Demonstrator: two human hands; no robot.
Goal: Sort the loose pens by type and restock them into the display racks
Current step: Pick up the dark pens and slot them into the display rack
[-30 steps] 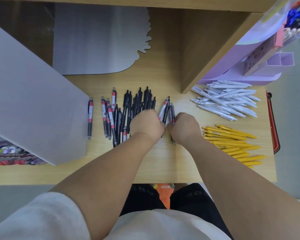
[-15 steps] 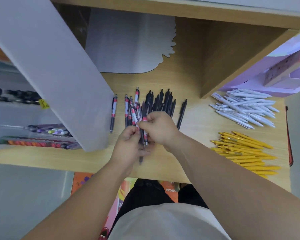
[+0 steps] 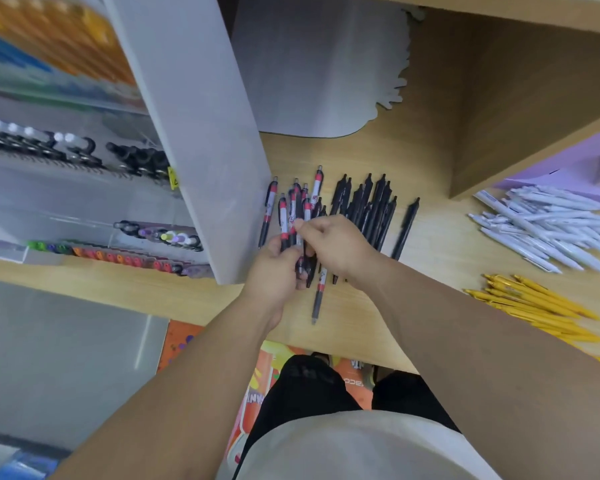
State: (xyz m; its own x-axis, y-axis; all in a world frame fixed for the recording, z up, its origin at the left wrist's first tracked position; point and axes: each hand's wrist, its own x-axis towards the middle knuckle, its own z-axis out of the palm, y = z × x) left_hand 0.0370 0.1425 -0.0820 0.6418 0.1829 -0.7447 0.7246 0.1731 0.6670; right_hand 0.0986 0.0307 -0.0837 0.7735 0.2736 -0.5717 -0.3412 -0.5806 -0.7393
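Standing over the light wooden surface [image 3: 440, 258], the person grips a bundle of red, white and black click pens [image 3: 283, 220] in the left hand [image 3: 274, 271], fingers curled round it, just beside the translucent white rack panel [image 3: 194, 133]. The right hand [image 3: 336, 245] pinches the top of one pen in this bundle. A heap of plain black pens [image 3: 371, 209] lies close behind on the surface.

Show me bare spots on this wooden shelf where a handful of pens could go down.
Bare wood lies between the lone black pen and the heap of white plastic pens, and behind the black pen cluster before the grey sheet. Crowded at centre, where the left hand and right hand work the red-and-white pens.
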